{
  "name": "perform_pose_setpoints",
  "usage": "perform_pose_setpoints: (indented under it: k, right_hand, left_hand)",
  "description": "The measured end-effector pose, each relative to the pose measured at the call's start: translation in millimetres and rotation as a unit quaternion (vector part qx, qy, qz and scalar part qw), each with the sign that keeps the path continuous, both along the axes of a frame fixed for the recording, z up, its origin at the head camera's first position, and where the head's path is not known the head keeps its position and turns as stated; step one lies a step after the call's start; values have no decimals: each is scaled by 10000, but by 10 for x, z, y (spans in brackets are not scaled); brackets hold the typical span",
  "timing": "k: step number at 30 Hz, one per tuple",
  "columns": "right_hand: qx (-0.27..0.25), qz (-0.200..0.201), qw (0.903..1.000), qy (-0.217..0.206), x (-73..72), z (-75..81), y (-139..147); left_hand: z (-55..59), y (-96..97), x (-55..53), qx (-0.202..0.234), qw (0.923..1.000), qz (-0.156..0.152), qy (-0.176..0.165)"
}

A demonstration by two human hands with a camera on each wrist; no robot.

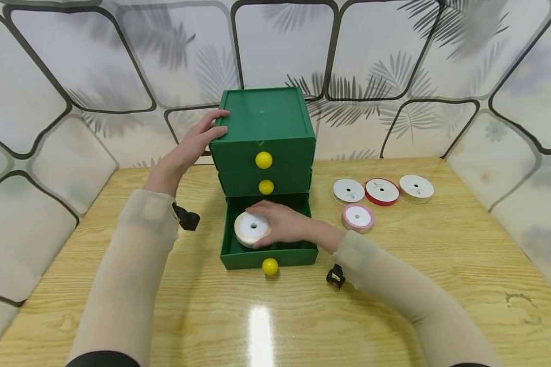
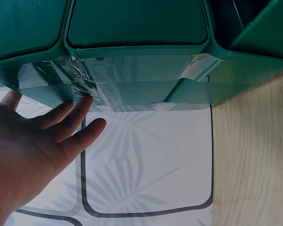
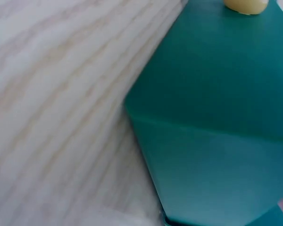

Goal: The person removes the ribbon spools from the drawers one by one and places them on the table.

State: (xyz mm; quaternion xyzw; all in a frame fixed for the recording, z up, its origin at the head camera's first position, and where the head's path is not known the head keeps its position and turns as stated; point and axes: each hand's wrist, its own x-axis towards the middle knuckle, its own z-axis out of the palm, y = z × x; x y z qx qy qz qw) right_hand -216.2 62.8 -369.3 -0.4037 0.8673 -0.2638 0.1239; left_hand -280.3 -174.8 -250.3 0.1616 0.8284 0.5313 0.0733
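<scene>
A green three-drawer cabinet (image 1: 263, 114) with yellow knobs stands against the back wall, its bottom drawer (image 1: 243, 261) pulled out. Inside that drawer is a white-faced ribbon spool (image 1: 248, 229), tilted a little. My right hand (image 1: 282, 223) grips the spool by its right side, thumb at the near edge and fingers over the far edge. My left hand (image 1: 201, 136) rests at the cabinet's upper left edge, two fingertips over the top. In the left wrist view its relaxed fingers (image 2: 75, 122) lie along the taped side. The right wrist view shows mostly the drawer's outer wall (image 3: 212, 169).
Right of the cabinet, several ribbon spools lie flat on the wooden table (image 1: 395, 265): a white one (image 1: 348, 191), a red-edged one (image 1: 382, 191), a cream-edged one (image 1: 416, 188) and a pink one (image 1: 358, 217). A patterned wall covering (image 1: 282, 46) stands behind and at both sides.
</scene>
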Motion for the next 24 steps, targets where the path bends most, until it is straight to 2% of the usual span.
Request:
perform_pose_setpoints:
  k: [17, 24]
  right_hand:
    - [-857, -354, 9954, -237, 135, 222, 486]
    - [-953, -578, 9938, -58, 153, 255, 782]
  left_hand:
    - [-1, 5, -2, 17, 10000, -11, -23]
    - [-9, 2, 1, 135, 9999, -56, -6]
